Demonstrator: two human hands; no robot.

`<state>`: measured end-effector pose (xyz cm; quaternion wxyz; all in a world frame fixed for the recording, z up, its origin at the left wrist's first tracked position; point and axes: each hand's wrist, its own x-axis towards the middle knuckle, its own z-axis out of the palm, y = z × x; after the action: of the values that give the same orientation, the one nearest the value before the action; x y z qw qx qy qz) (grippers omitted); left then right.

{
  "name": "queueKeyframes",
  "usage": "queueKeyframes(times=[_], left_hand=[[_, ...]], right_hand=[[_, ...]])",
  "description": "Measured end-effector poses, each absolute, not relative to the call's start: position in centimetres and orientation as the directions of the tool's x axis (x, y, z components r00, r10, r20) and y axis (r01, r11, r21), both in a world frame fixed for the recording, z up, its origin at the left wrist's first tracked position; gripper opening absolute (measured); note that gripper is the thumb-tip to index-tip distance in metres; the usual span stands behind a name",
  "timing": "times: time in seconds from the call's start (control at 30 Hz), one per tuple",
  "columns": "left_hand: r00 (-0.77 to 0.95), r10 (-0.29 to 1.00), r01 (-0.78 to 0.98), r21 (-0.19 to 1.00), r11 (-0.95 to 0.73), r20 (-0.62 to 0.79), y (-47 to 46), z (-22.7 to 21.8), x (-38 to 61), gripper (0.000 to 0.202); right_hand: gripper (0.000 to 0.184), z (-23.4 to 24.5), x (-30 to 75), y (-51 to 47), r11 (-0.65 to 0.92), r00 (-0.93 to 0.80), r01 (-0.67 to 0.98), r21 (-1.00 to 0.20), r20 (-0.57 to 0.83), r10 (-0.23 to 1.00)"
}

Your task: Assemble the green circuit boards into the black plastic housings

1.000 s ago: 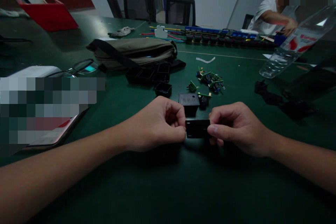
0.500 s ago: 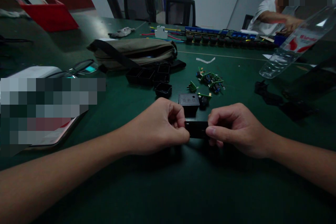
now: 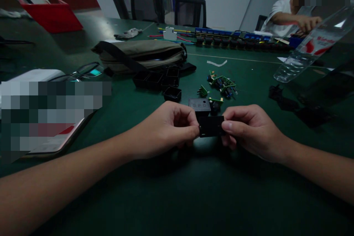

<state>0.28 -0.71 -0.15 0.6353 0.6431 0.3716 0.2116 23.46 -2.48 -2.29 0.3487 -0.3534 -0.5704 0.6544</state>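
Between my two hands is a small black rectangular plastic piece [image 3: 211, 126], held above the table with a broad face toward me. My left hand [image 3: 171, 129] is closed, pinching its left end between thumb and fingers. The right end is pinched by my right hand [image 3: 249, 131]. Just behind it stands a black box [image 3: 199, 106] with raised letters and a small hole on top. Small green circuit boards [image 3: 222, 83] lie in a loose pile beyond. Several open black plastic cases [image 3: 172, 94] sit to the left of that pile.
A canvas bag [image 3: 143, 53] lies behind the black cases. On the left are glasses [image 3: 88, 70] and a partly blurred flat item. A plastic bottle [image 3: 306, 51] leans at the right. Across the table, a person's hand [image 3: 308, 24] works near a row of blue-and-black parts [image 3: 232, 35].
The black piece has been raised slightly and tilted, so more of its broad face shows. Both my hands still grip its ends. The other person's hand has shifted a little.
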Motion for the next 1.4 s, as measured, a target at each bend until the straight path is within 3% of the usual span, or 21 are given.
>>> queueKeyframes(times=[0.37, 1.4], left_hand=[[0.666, 0.73, 0.073, 0.987, 0.143, -0.155, -0.01, -0.85, -0.05, 0.028], [0.635, 0.751, 0.163, 0.982, 0.098, -0.18, -0.27, -0.44, 0.06, 0.029]], right_hand=[[0.023, -2.36, 23.47, -2.41, -0.119, -0.506, -0.08, -0.99, -0.063, 0.86], [0.026, -2.09, 23.51, -2.46, -0.08, -0.511, 0.004, -0.997, -0.071, 0.857]])
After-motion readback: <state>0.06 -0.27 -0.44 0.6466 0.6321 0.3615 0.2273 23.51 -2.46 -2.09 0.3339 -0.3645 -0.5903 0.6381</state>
